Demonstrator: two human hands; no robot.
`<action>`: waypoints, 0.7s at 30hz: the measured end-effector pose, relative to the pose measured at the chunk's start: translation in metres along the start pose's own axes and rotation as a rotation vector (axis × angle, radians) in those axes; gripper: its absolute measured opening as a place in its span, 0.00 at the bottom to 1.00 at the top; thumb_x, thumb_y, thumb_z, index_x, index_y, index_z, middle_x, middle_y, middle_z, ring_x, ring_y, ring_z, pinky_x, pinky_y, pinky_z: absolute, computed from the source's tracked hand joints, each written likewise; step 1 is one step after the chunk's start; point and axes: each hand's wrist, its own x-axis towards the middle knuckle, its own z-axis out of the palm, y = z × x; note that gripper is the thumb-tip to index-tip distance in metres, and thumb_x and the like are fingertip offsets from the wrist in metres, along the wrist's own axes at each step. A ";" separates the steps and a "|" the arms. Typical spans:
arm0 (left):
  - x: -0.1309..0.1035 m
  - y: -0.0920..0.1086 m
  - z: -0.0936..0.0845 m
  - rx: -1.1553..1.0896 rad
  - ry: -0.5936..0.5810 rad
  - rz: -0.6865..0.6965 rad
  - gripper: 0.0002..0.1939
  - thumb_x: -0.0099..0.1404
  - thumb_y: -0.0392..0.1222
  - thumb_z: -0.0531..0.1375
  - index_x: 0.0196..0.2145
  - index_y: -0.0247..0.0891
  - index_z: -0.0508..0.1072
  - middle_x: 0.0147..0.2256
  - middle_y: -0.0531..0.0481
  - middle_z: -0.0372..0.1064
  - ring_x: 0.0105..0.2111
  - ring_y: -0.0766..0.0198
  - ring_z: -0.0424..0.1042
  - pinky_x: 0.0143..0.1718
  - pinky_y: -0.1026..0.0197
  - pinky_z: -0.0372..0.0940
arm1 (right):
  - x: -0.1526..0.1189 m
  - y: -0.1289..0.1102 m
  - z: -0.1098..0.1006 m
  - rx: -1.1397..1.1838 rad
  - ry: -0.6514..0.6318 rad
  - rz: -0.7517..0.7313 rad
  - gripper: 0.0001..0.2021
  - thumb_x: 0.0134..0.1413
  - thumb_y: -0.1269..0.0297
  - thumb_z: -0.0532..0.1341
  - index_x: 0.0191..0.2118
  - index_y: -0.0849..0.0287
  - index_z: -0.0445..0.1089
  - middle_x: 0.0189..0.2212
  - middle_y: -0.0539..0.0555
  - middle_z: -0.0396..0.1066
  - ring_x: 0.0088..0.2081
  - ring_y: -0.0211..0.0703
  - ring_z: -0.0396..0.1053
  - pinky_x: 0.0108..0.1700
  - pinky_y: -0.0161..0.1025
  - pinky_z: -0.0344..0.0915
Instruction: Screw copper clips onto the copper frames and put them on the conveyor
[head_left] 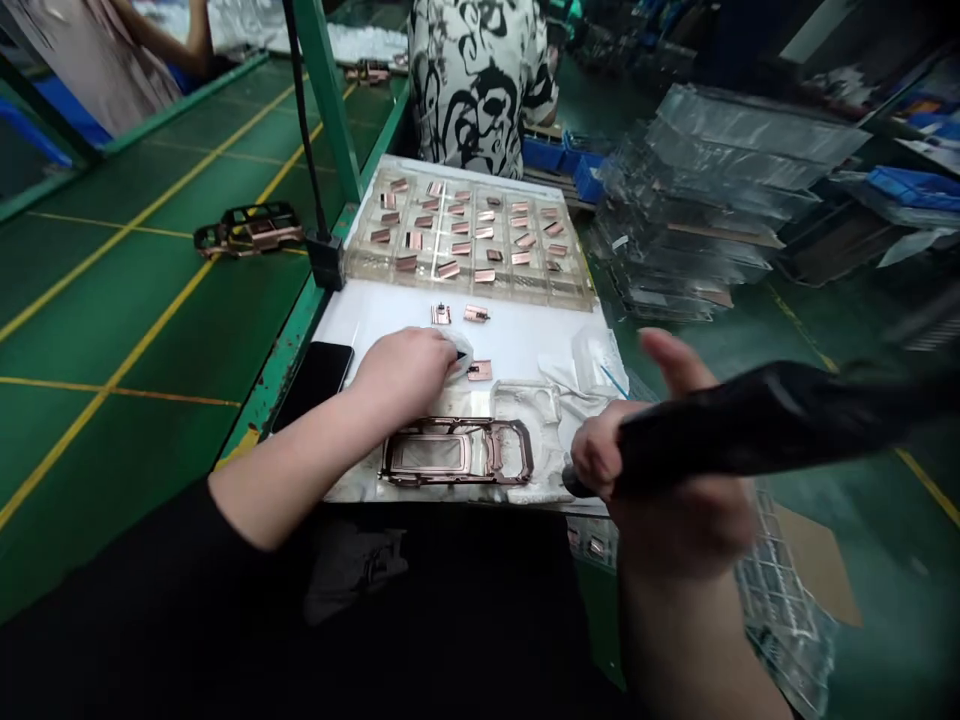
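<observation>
My right hand (675, 500) is wrapped round a black power screwdriver (720, 425), held tilted over the right edge of the white board, its thumb raised off the body. Its tip points down and left, near a car-shaped foam holder (559, 455). A copper-coloured toy car body shell (431, 452) lies in that holder, window openings showing. My left hand (409, 372) reaches over the shell, fingers curled at a small translucent bag or cup (461, 350); the fingertips are hidden. Just beyond lie small copper-coloured parts with dark pieces on them (477, 314), one more (480, 371) beside the bag.
A clear compartment tray (472, 285) of small copper parts stands at the back. A dark phone (315, 375) lies at left. Another car shell (251, 230) sits on the green conveyor (150, 330). Clear trays (697, 200) are stacked at right. A co-worker (480, 85) sits ahead.
</observation>
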 end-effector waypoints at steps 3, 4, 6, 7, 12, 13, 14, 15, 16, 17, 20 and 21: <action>0.041 -0.014 0.009 0.069 -0.044 -0.035 0.13 0.75 0.39 0.61 0.42 0.33 0.86 0.47 0.31 0.82 0.49 0.41 0.80 0.48 0.50 0.69 | -0.002 -0.008 -0.014 -0.150 -0.057 0.225 0.26 0.58 0.50 0.78 0.57 0.55 0.78 0.28 0.49 0.72 0.26 0.41 0.66 0.26 0.38 0.61; 0.049 -0.016 0.013 0.069 -0.054 -0.038 0.11 0.73 0.38 0.63 0.40 0.33 0.86 0.46 0.30 0.83 0.48 0.41 0.80 0.47 0.50 0.69 | -0.003 -0.009 -0.020 -0.195 -0.069 0.274 0.24 0.59 0.51 0.78 0.56 0.55 0.78 0.29 0.49 0.73 0.27 0.42 0.68 0.28 0.39 0.63; 0.058 -0.017 0.021 0.063 -0.075 -0.040 0.09 0.69 0.38 0.65 0.39 0.32 0.87 0.43 0.31 0.83 0.45 0.41 0.81 0.45 0.51 0.70 | -0.005 -0.011 -0.031 -0.253 -0.075 0.328 0.21 0.62 0.52 0.77 0.55 0.55 0.77 0.31 0.50 0.74 0.29 0.44 0.71 0.31 0.41 0.67; 0.060 -0.016 0.023 0.060 -0.078 -0.039 0.09 0.69 0.38 0.65 0.39 0.33 0.87 0.42 0.31 0.83 0.44 0.41 0.81 0.45 0.51 0.70 | -0.005 -0.012 -0.037 -0.279 -0.069 0.333 0.21 0.63 0.52 0.76 0.55 0.54 0.76 0.31 0.50 0.74 0.30 0.45 0.72 0.33 0.42 0.69; 0.056 -0.019 0.028 0.047 -0.027 -0.035 0.16 0.76 0.43 0.59 0.44 0.34 0.86 0.48 0.31 0.83 0.48 0.41 0.81 0.47 0.51 0.70 | -0.005 -0.012 -0.044 -0.420 -0.003 0.255 0.18 0.64 0.52 0.76 0.53 0.55 0.79 0.37 0.53 0.79 0.40 0.48 0.76 0.42 0.41 0.72; 0.055 -0.021 0.028 0.043 -0.014 -0.037 0.18 0.77 0.44 0.57 0.46 0.33 0.86 0.49 0.31 0.82 0.48 0.42 0.81 0.47 0.51 0.69 | -0.004 -0.010 -0.041 -0.403 0.015 0.238 0.18 0.64 0.52 0.76 0.53 0.55 0.79 0.39 0.54 0.80 0.42 0.49 0.77 0.43 0.42 0.72; 0.055 -0.022 0.027 0.037 -0.002 -0.039 0.19 0.78 0.44 0.56 0.48 0.32 0.85 0.50 0.30 0.82 0.49 0.42 0.81 0.48 0.51 0.69 | -0.002 -0.009 -0.037 -0.373 0.039 0.218 0.18 0.64 0.52 0.76 0.53 0.55 0.80 0.40 0.54 0.80 0.43 0.49 0.78 0.45 0.42 0.73; 0.053 -0.024 0.026 0.030 0.009 -0.040 0.19 0.79 0.44 0.55 0.48 0.32 0.84 0.50 0.30 0.81 0.49 0.42 0.81 0.48 0.51 0.69 | 0.001 -0.007 -0.032 -0.335 0.070 0.193 0.18 0.64 0.53 0.77 0.53 0.55 0.80 0.40 0.54 0.81 0.43 0.49 0.79 0.47 0.43 0.74; 0.052 -0.024 0.025 0.020 0.018 -0.039 0.20 0.79 0.45 0.54 0.48 0.31 0.84 0.50 0.30 0.81 0.49 0.42 0.81 0.48 0.51 0.69 | 0.004 -0.006 -0.027 -0.295 0.102 0.164 0.17 0.64 0.54 0.77 0.53 0.55 0.80 0.40 0.54 0.82 0.43 0.50 0.79 0.48 0.44 0.75; 0.050 -0.025 0.022 0.009 0.028 -0.038 0.19 0.79 0.44 0.55 0.47 0.31 0.84 0.49 0.30 0.81 0.49 0.41 0.80 0.47 0.50 0.69 | 0.007 -0.005 -0.021 -0.255 0.131 0.134 0.17 0.64 0.54 0.77 0.53 0.55 0.79 0.39 0.54 0.82 0.42 0.49 0.80 0.48 0.44 0.75; 0.038 -0.021 0.013 -0.048 0.069 -0.029 0.15 0.77 0.42 0.57 0.41 0.32 0.83 0.47 0.32 0.81 0.47 0.43 0.80 0.45 0.51 0.68 | 0.017 -0.009 -0.004 -0.108 0.180 0.044 0.15 0.64 0.57 0.76 0.52 0.54 0.79 0.33 0.50 0.79 0.33 0.45 0.77 0.37 0.41 0.74; 0.031 -0.018 0.009 -0.075 0.083 -0.021 0.13 0.76 0.42 0.59 0.40 0.34 0.82 0.46 0.35 0.81 0.46 0.46 0.79 0.45 0.52 0.68 | 0.020 -0.012 0.001 -0.044 0.181 0.001 0.14 0.63 0.58 0.76 0.50 0.54 0.79 0.30 0.49 0.77 0.29 0.43 0.74 0.32 0.40 0.71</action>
